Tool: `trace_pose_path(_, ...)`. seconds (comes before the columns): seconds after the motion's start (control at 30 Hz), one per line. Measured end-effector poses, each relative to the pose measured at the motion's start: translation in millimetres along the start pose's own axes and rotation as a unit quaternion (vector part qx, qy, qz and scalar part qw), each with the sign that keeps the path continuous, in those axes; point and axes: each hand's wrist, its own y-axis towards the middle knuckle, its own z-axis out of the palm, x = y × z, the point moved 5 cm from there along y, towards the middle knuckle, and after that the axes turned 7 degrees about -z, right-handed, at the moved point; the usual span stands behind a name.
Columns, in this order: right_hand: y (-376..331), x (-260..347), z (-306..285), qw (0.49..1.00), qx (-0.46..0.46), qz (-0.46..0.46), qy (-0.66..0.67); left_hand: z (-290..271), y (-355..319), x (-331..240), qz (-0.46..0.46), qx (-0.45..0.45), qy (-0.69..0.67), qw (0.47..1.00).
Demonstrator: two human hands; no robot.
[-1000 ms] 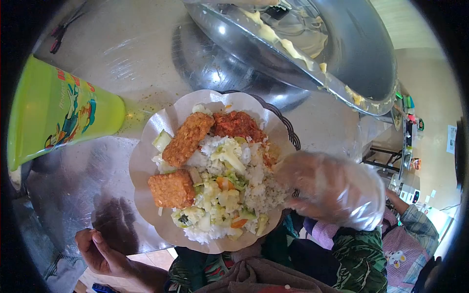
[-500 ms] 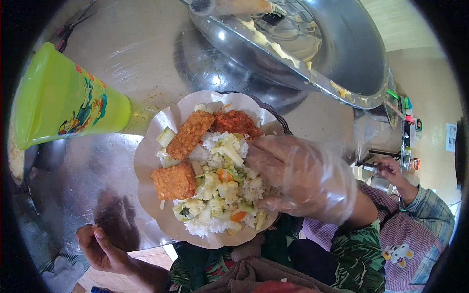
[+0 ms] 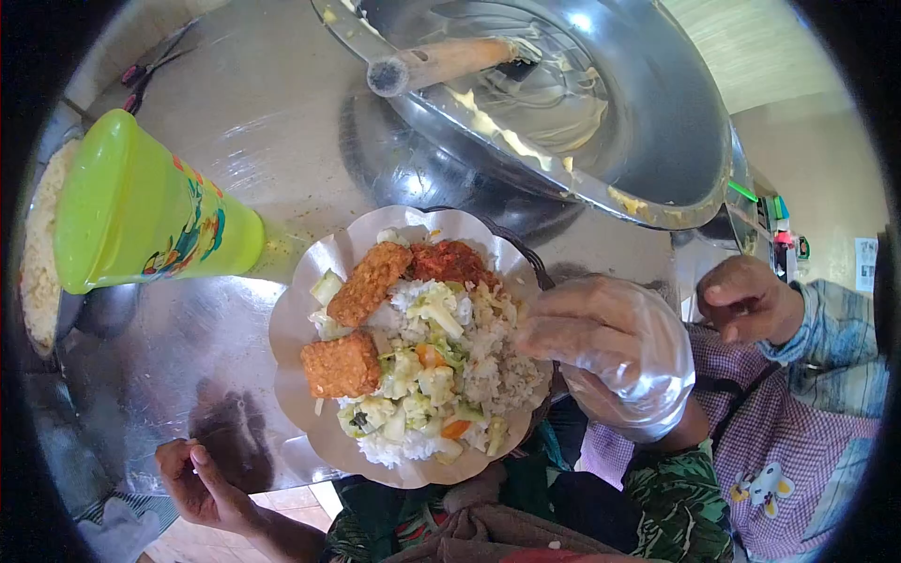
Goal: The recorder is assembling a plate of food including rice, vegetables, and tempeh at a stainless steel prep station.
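A scalloped paper-lined plate (image 3: 298, 413) lies in front of me, heaped with rice (image 3: 511, 375). On it are two browned blocks of fried food, a square one (image 3: 340, 366) and a longer one (image 3: 372, 283). Mixed vegetables (image 3: 413, 399) cover the middle, and a red sauce-coated portion (image 3: 454, 265) sits at the far side. My right hand (image 3: 615, 352), in a clear plastic glove, is at the plate's right rim with fingertips pressed together; what they hold, if anything, is hidden. My left hand (image 3: 202, 483) hangs at the table's near edge, fingers loosely bent, thumb apart, holding nothing.
A large metal bowl (image 3: 676, 113) smeared with pale batter stands at the back, a wooden-handled tool (image 3: 446, 64) across its rim. At left are a green cup (image 3: 160, 211), scissors (image 3: 141, 80) and a tray of pale food (image 3: 42, 244). Another person's hand (image 3: 746, 298) is close at right.
My right hand has drawn back rightward from the rice to the plate's rim, uncovering rice there. The other person's hand has come nearer. The view has shifted slightly.
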Motion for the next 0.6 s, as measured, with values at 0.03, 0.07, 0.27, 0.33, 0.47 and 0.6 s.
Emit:
trace_pose_path(0.03, 0, 0, -1, 1.0, -0.003, -0.002, 0.005, -1, 3, -1, 0.002, 0.0, -0.002, 1.0)
trace_pose_path(0.07, -1, 0, -2, 1.0, -0.006, -0.003, 0.01, -3, 6, -2, 0.004, 0.004, -0.008, 1.0)
trace_pose_path(0.27, -3, 6, -3, 0.998, -0.026, -0.039, 0.04, 6, 0, -3, 0.009, 0.007, -0.013, 1.0)
trace_pose_path(0.33, -4, 7, -5, 0.997, -0.031, -0.051, 0.05, 9, 1, -5, 0.007, 0.006, -0.018, 1.0)
trace_pose_path(0.47, 3, 13, -8, 0.996, -0.033, -0.069, 0.053, 13, 1, -5, 0.003, -0.012, -0.029, 0.999)
trace_pose_path(0.6, 10, 3, 9, 0.984, -0.14, -0.108, 0.003, 20, 7, -14, 0.024, -0.023, -0.02, 0.999)
